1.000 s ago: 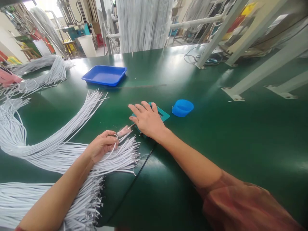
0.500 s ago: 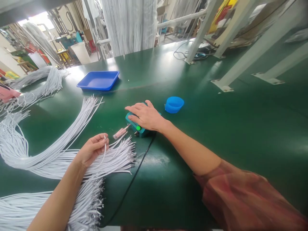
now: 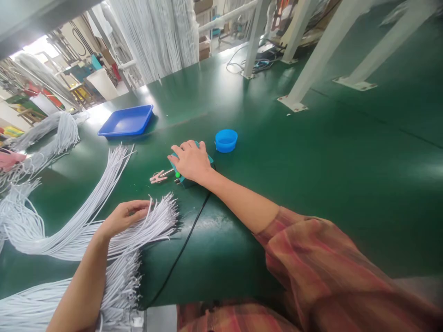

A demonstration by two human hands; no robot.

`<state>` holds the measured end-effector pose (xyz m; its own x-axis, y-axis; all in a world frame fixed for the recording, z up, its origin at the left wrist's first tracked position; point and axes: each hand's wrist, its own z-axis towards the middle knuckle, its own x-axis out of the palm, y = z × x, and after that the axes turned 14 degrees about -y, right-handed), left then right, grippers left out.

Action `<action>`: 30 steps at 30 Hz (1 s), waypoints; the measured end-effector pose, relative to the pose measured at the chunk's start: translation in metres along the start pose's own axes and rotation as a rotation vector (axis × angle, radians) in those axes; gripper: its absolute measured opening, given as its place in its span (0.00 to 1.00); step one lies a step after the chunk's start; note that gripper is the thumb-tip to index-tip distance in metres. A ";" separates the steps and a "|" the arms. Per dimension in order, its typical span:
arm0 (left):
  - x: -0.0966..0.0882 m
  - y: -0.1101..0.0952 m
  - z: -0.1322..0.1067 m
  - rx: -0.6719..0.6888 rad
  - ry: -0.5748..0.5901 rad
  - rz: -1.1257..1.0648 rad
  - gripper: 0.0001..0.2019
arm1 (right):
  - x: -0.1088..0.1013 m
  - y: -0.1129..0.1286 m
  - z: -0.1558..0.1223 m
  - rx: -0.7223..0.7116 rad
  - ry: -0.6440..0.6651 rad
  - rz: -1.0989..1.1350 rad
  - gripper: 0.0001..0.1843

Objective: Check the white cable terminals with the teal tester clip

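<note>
My left hand [image 3: 126, 216] is over a bundle of white wires [image 3: 159, 226], its thumb and fingertips together at one white wire [image 3: 150, 206] that stands up from the bundle. My right hand [image 3: 191, 161] lies palm down with fingers spread on a small teal device [image 3: 210, 158], covering most of its top. The device has a green knob [image 3: 177, 174] on its front side. From its left side a metal rod [image 3: 168, 173] points out, with a pale pink clip [image 3: 158, 177] at the rod's end. A black cord [image 3: 187, 244] runs from the device toward the table's front edge.
A blue round cup [image 3: 226, 142] stands right of the device. Farther back left is a blue tray [image 3: 126, 121]. More white wire bundles [image 3: 114, 170] lie on the left of the green table [image 3: 311, 193]. Grey metal posts [image 3: 311, 60] rise at the back right.
The view has shifted, so the table's things sit farther left. My left hand has lowered toward the bundle, its fingers straighter. The clip shows turned. My right hand stays on the device.
</note>
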<state>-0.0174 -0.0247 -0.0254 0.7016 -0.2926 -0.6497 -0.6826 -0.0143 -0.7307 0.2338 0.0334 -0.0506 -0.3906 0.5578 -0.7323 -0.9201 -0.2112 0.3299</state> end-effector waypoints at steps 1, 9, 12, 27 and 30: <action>-0.001 -0.004 -0.001 0.010 0.037 0.027 0.15 | 0.000 0.000 -0.001 -0.002 -0.008 0.003 0.22; -0.049 0.006 0.024 -0.045 -0.149 0.210 0.23 | -0.004 0.001 -0.002 -0.011 0.007 0.019 0.22; -0.080 0.031 0.048 0.078 -0.536 0.685 0.34 | -0.007 0.003 -0.003 -0.033 0.015 0.023 0.22; -0.078 0.055 0.068 -0.268 -0.472 0.310 0.22 | -0.005 0.004 -0.007 -0.128 0.014 -0.007 0.20; -0.071 0.053 0.044 -0.254 -0.433 0.178 0.24 | -0.006 0.004 -0.007 -0.133 0.025 -0.008 0.20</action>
<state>-0.0945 0.0370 -0.0270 0.5541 0.1088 -0.8253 -0.7891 -0.2473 -0.5623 0.2323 0.0241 -0.0490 -0.3820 0.5405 -0.7496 -0.9185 -0.3119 0.2431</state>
